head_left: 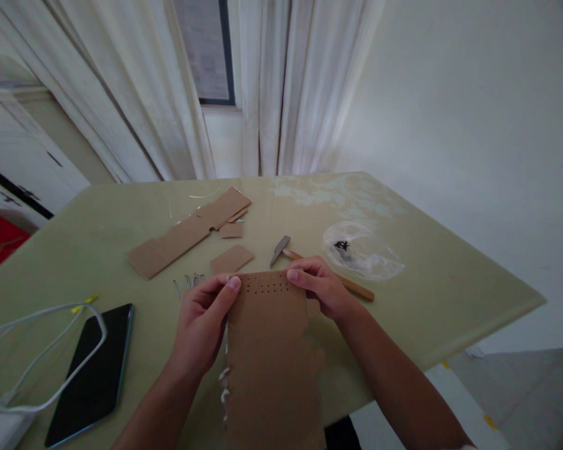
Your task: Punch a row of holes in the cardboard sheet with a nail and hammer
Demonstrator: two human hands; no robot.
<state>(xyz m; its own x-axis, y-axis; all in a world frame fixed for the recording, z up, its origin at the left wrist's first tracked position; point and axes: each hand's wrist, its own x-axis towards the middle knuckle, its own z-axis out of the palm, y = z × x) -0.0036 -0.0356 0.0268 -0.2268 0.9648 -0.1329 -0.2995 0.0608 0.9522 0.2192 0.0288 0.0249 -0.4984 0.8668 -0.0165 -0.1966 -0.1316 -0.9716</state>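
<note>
A brown cardboard piece (272, 356) is held up between both hands, with rows of small punched holes along its top edge. My left hand (206, 315) pinches the top left corner, thumb on the near face. At the top right corner, my right hand (321, 284) grips the same piece between thumb and fingers. White bits stick out along the piece's left edge. Just beyond my right hand lies a hammer (356, 288) with a wooden handle, partly hidden by that hand. Several nails (194, 280) lie on the table beyond my left hand.
Cardboard strips (182, 245) and a smaller cardboard scrap (232, 257) lie toward the back of the table (431, 294). A clear plastic bag (370, 256) with small black pieces rests at right. A dark tablet (96, 369) and white cable (51, 400) occupy the front left.
</note>
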